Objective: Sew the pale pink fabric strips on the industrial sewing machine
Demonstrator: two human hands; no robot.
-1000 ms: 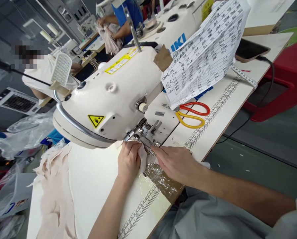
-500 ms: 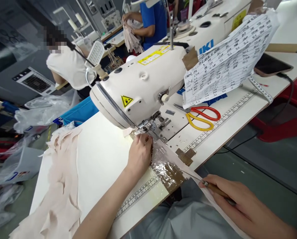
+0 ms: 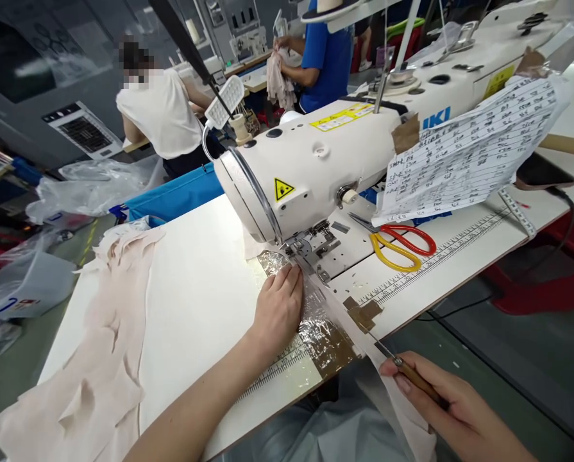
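Note:
A pale pink fabric strip (image 3: 332,301) runs from under the presser foot (image 3: 291,249) of a white sewing machine (image 3: 301,173) towards me and over the table edge. My left hand (image 3: 281,305) lies by the foot with its fingers curled together on the strip's left edge; the fingertips are partly hidden. Beyond the table edge, my right hand (image 3: 443,398) grips the wooden handle of an awl (image 3: 419,380). Its thin metal shaft points up-left along the strip. The strip hangs below this hand, near the thumb. Clear film over brown tape (image 3: 328,343) covers the table beneath.
Red-and-yellow-handled scissors (image 3: 405,247) lie right of the needle area. Pale pink fabric pieces (image 3: 108,340) are heaped along the left. A handwritten sheet (image 3: 469,154) leans against the machine, near a phone (image 3: 544,172) and a tape measure (image 3: 517,212). Two other people sit farther back.
The view has shifted, so the machine appears farther right. My left hand sits slightly farther back from the presser foot. The strip's loose end now hangs down below my right hand, which still holds the awl.

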